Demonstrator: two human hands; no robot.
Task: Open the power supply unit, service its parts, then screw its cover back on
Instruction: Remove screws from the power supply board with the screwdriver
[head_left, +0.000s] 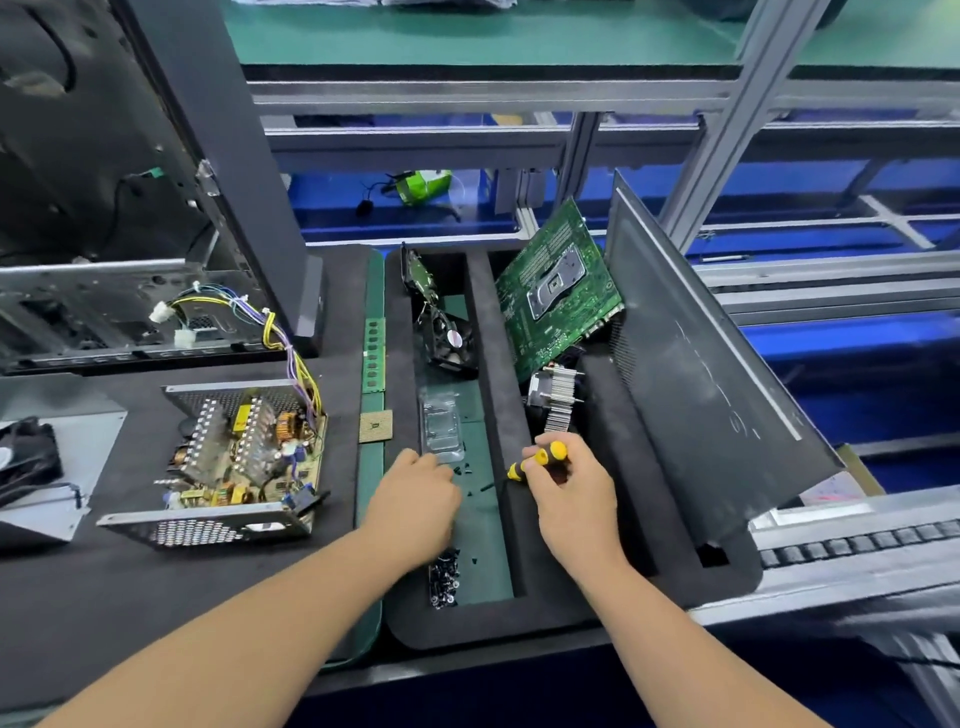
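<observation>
Hands over a foam tray (501, 332): the right hand (569, 486) grips a yellow screwdriver (537, 458), the left hand (418, 493) reaches curled toward loose screws (465, 470), its grasp hidden; the opened supply (244, 457) sits left.

Electronics repair/assembly workshop, factory-line type. Aluminium frame racks (737, 104) w/ green anti-static mat shelf (467, 36) above, blue bins (831, 244) behind. Black-padded tabletop (130, 597) carries opened power supply unit (244, 457), PC case (104, 234), foam tray (498, 623) w/ motherboard (558, 291), fan (451, 343), heatsink (556, 400), loose screws (444, 577).
</observation>
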